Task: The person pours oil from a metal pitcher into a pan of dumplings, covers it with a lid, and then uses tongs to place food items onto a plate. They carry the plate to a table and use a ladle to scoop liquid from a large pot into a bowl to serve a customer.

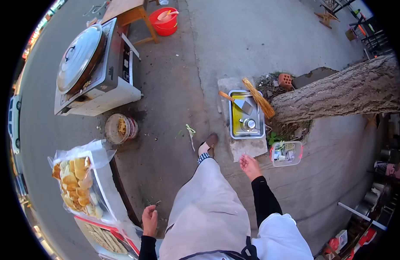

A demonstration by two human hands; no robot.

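My left hand (pixel 149 221) hangs low with its fingers loosely bent and slightly apart, nothing visible in it. It is nearest to a white box whose plastic-lined top holds golden flatbreads (pixel 77 184). My right hand (pixel 250 167) is out in front, fingers half curled and apart, apparently holding nothing. Just beyond it, a metal tray (pixel 231 130) rests on a stone slab (pixel 238 151). Inside are yellow oil, a wooden-handled scraper (pixel 242 105) and a small metal pot (pixel 248 125). A straw brush (pixel 259 99) lies across the tray's edge. Right of my hand is a clear plastic tub (pixel 287 162) containing banknotes.
A griddle stove with a large metal lid (pixel 80 58) stands at left. Near it are a bucket (pixel 121 129), a red bucket (pixel 164 27) and a wooden table (pixel 124 11). A tree trunk (pixel 338 91) leans in from the right. Green onion scraps (pixel 191 133) lie on the pavement.
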